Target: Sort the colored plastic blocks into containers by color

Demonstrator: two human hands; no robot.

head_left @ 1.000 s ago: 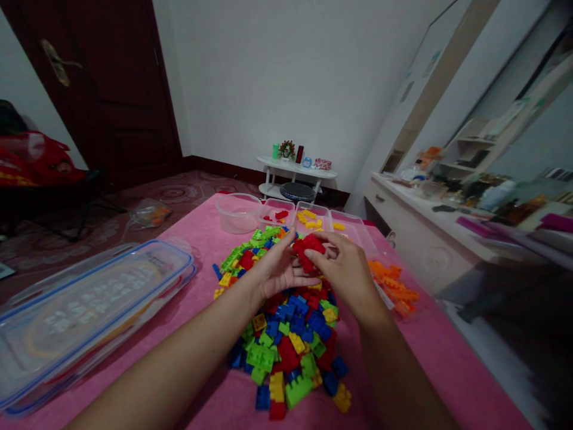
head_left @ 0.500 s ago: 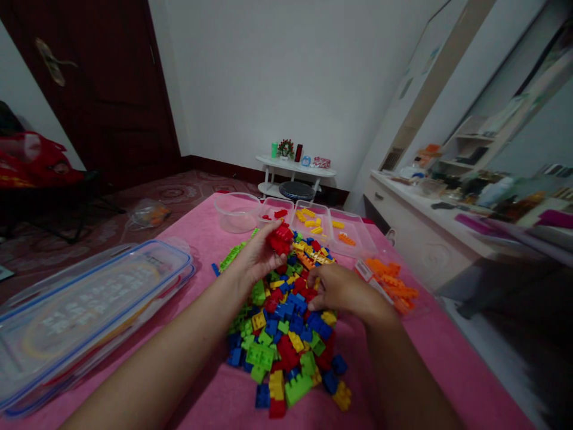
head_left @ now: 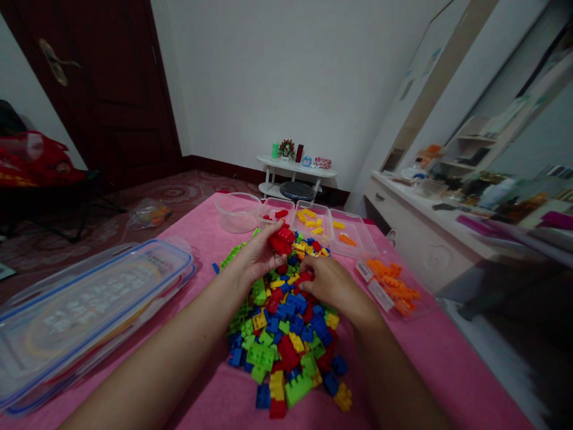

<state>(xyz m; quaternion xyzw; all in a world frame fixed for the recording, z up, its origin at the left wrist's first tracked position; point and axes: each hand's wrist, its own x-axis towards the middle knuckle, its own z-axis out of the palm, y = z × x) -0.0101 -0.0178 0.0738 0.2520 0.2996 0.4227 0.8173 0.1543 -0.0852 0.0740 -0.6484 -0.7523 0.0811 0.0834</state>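
Red toy building bricks are gripped in my left hand, above the far left part of a loose pile. My right hand is closed, its thumb and fingers pinching a red brick at the pile's surface. Below both hands spreads the heap of building bricks in red, blue, green and yellow. Behind it stand clear compartments: one with a few red bricks, another with yellow bricks, and a third with orange bricks.
A round clear bowl stands left of the compartments. Clear lidded boxes with blue rims lie at left on the pink cloth. To the right sits a clear pack of orange pieces. A cluttered white dresser stands beyond.
My right hand has shifted slightly left and away from me, and a red brick now shows between its fingers. My left hand has stayed in place with its red bricks.
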